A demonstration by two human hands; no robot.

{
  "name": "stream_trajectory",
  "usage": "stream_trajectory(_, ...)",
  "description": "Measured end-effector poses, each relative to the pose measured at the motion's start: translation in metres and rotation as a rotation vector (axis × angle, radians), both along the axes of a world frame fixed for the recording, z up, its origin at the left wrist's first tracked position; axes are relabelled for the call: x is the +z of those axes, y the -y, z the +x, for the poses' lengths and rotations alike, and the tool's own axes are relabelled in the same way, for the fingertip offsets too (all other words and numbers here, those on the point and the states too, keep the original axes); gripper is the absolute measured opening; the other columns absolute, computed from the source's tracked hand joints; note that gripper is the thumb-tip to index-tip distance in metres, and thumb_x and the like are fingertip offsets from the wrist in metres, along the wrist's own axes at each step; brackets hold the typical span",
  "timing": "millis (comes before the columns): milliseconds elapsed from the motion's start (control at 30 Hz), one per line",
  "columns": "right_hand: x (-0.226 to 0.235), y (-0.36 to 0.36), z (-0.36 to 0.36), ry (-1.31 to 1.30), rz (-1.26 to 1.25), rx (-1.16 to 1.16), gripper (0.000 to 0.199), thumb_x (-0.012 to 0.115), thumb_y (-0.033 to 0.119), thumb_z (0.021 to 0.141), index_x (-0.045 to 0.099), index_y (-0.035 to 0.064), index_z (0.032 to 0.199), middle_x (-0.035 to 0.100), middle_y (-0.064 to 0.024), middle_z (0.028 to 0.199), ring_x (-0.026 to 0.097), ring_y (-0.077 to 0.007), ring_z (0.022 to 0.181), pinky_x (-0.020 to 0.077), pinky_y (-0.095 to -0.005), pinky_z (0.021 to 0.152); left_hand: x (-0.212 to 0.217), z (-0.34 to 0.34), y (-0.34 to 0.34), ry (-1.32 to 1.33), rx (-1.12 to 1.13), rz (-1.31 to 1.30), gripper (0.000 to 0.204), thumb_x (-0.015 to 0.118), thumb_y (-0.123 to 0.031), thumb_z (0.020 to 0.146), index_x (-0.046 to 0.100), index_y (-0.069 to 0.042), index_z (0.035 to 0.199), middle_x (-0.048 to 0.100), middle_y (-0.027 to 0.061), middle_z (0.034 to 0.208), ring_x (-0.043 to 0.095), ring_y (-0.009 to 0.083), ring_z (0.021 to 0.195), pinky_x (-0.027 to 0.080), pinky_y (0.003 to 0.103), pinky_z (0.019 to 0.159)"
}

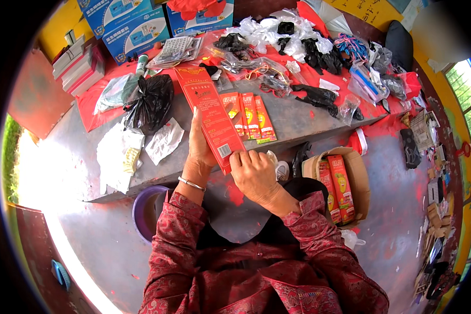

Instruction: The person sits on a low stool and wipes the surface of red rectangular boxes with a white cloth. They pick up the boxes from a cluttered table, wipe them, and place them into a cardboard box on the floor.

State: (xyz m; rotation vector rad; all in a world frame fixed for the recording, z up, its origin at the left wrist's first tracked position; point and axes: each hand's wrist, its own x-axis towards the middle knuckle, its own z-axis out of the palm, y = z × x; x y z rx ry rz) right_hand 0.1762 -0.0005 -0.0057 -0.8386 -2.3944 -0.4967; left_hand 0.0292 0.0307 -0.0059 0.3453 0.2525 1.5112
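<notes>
A long red flat carton [208, 112] lies slanted on the grey bench, its far end pointing up and left. My left hand [198, 152] grips its left edge near the lower end; a silver bangle sits on that wrist. My right hand [254, 175] pinches the carton's bottom corner. Three small red-and-yellow packets [250, 116] lie side by side on the bench just right of the carton.
An open brown cardboard box [357, 172] with more red-and-yellow packets stands at my right. A black plastic bag [150, 102], white papers [119, 154], black gloves and clear bags [277, 42] crowd the bench. Blue cartons [125, 23] stand at the back. A purple basin [144, 209] sits below.
</notes>
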Motion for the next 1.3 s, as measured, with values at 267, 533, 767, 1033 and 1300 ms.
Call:
stream_trajectory(267,0.055,0.003,0.028,-0.254,-0.623,0.279,0.023,0.068,0.019,0.076,0.06,0.0002,0.087,0.059,-0.0054,0.067,0.055,-0.0152,0.055,0.0422,-0.0252,0.051,0.008,-0.002,0.006,0.105,-0.2,0.184,0.094,0.05,-0.069,0.075,0.023,-0.004,0.137,0.031,0.0222,0.137,0.043,0.0367,0.118,0.042,0.057,0.091)
stream_trajectory(533,0.097,-0.073,0.015,-1.176,-0.289,0.421,0.008,0.06,0.01,0.084,0.06,0.0039,0.088,0.056,-0.0028,0.08,0.051,-0.0115,0.066,0.0414,-0.0248,0.057,0.018,0.019,0.019,0.112,-0.358,0.07,0.084,0.052,-0.062,0.078,0.026,-0.007,0.137,0.039,0.0191,0.134,0.041,0.0403,0.12,0.04,0.066,0.085)
stream_trajectory(767,0.04,-0.089,-0.015,-0.514,-0.254,0.279,0.015,0.058,0.012,0.08,0.065,0.0117,0.093,0.06,-0.0017,0.096,0.052,-0.0221,0.086,0.0388,-0.0333,0.083,-0.025,0.01,0.019,-0.088,-0.2,-0.133,0.073,0.043,-0.058,0.085,0.032,-0.004,0.133,0.045,0.0191,0.129,0.048,0.0324,0.115,0.041,0.047,0.095)
stream_trajectory(1033,0.022,-0.024,0.002,-0.261,-0.556,0.621,0.013,0.062,0.014,0.079,0.066,0.012,0.092,0.063,-0.0014,0.089,0.056,-0.0216,0.085,0.0419,-0.0347,0.082,0.004,0.007,0.012,0.002,-0.14,0.082,0.075,0.036,-0.059,0.087,0.024,-0.006,0.139,0.038,0.0196,0.134,0.041,0.0349,0.122,0.039,0.051,0.097)
stream_trajectory(1300,0.08,-0.048,0.043,-1.358,-1.091,0.527,0.011,0.054,0.006,0.087,0.061,-0.0021,0.091,0.063,-0.0045,0.088,0.057,-0.0079,0.071,0.0468,-0.023,0.06,0.02,0.018,0.027,0.036,-0.28,0.001,0.078,0.048,-0.057,0.083,0.028,-0.003,0.136,0.043,0.0216,0.129,0.047,0.0363,0.116,0.043,0.059,0.088)
